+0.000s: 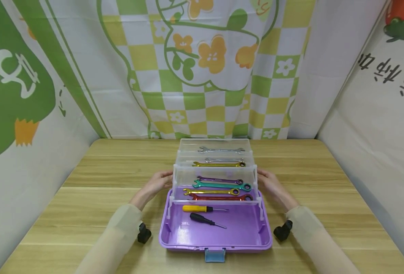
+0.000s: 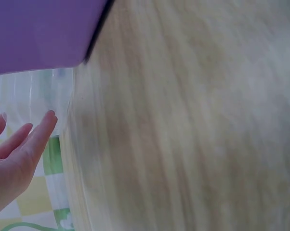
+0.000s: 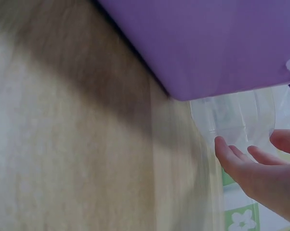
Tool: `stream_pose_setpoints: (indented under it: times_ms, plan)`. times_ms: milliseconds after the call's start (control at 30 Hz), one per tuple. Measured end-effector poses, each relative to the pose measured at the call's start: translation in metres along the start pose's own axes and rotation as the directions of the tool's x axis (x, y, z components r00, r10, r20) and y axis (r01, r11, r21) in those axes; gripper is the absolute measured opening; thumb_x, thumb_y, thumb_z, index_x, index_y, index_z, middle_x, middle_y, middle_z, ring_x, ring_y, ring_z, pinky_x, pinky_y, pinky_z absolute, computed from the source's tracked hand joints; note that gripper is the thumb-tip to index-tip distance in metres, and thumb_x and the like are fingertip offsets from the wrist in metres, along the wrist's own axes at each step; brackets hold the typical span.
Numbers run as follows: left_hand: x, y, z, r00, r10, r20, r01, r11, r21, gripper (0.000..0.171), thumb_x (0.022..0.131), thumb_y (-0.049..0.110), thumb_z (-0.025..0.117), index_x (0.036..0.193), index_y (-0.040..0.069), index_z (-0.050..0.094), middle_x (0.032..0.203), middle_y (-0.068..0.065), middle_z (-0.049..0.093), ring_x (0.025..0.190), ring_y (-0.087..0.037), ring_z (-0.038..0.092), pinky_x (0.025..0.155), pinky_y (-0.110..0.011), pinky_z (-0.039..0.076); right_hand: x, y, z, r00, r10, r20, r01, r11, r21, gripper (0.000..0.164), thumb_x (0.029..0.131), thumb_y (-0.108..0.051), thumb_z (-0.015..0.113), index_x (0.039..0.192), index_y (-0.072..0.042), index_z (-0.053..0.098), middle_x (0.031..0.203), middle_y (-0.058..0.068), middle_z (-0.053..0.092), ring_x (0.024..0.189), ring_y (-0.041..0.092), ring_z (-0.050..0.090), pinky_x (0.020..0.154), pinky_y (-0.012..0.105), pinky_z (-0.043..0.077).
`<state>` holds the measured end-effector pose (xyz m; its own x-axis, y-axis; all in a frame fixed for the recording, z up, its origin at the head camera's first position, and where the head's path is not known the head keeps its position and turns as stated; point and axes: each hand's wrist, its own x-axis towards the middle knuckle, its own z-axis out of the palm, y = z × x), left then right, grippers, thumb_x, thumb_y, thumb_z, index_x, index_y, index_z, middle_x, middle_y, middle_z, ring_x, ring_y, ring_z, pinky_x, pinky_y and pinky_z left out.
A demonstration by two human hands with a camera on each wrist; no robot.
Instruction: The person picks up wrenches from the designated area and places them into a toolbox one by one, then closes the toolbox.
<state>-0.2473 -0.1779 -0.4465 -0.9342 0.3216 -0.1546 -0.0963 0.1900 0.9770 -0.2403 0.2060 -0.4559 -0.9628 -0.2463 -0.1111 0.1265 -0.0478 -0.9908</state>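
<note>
A purple toolbox [image 1: 215,236] stands unfolded on the table, its clear tiered trays [image 1: 185,182] raised toward the back. My left hand [image 1: 158,183] is at the left side of these trays; the left wrist view has its fingers [image 2: 39,137] extended. On the opposite side is my right hand [image 1: 269,183], its fingers [image 3: 229,156] loosely bent near the clear plastic in the right wrist view. Whether either hand touches the plastic, I cannot tell. Several wrenches, among them a red wrench [image 1: 219,198] and a green wrench [image 1: 222,185], lie in the trays.
In the purple base lie a yellow screwdriver [image 1: 196,208] and a black screwdriver [image 1: 202,219]. A blue latch [image 1: 215,255] hangs at the front. Beneath is a wooden table [image 1: 96,190], with a patterned curtain [image 1: 209,102] behind it.
</note>
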Motion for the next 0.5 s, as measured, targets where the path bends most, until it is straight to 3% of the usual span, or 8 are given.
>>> stream_pose_setpoints:
  times_ms: [200, 500]
  plan:
    - [0.0017, 0.0023, 0.0016, 0.998, -0.048, -0.035, 0.047, 0.998, -0.031, 0.042, 0.092, 0.001, 0.034, 0.127, -0.020, 0.026, 0.126, -0.036, 0.037, 0.109, -0.035, 0.048, 0.093, -0.037, 0.043, 0.0011, -0.0014, -0.0006, 0.999, 0.030, 0.036, -0.033, 0.995, 0.090, 0.045, 0.093, -0.001, 0.034, 0.131, 0.017, 0.020, 0.113, 0.011, 0.054, 0.091, 0.005, 0.055, 0.087, 0.022, 0.046]
    - [0.0021, 0.0050, 0.0005, 0.993, -0.087, -0.075, 0.081, 0.993, -0.082, 0.042, 0.089, 0.000, 0.040, 0.127, -0.017, 0.031, 0.123, -0.032, 0.044, 0.090, -0.017, 0.058, 0.088, -0.034, 0.047, 0.0028, -0.0043, -0.0031, 0.998, 0.058, 0.026, -0.060, 0.992, 0.107, 0.048, 0.091, 0.000, 0.037, 0.131, 0.018, 0.016, 0.094, -0.004, 0.061, 0.083, 0.005, 0.057, 0.082, 0.022, 0.049]
